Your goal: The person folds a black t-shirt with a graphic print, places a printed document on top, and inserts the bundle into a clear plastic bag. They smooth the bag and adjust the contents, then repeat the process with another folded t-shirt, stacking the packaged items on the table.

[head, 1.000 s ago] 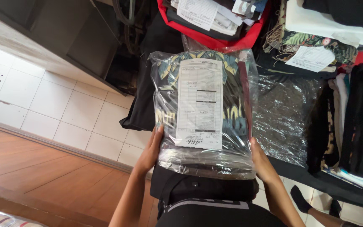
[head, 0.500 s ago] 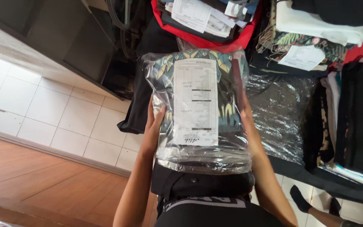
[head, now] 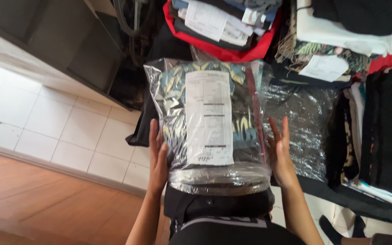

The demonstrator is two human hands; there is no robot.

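Head view, looking down. A clear bagged garment (head: 212, 122) with a white paper slip (head: 208, 118) on its face lies between the two hands, long axis running away from the person. The left hand (head: 158, 156), fingers straight, presses flat on its left edge; the right hand (head: 280, 152), open and flat, sits just beside the right edge, gripping nothing.

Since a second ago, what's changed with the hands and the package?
The right hand has come off the clear bagged garment and now sits open just beside it. The left hand stays flat against its left edge. The package stays upright on the lap, paper slip facing up.
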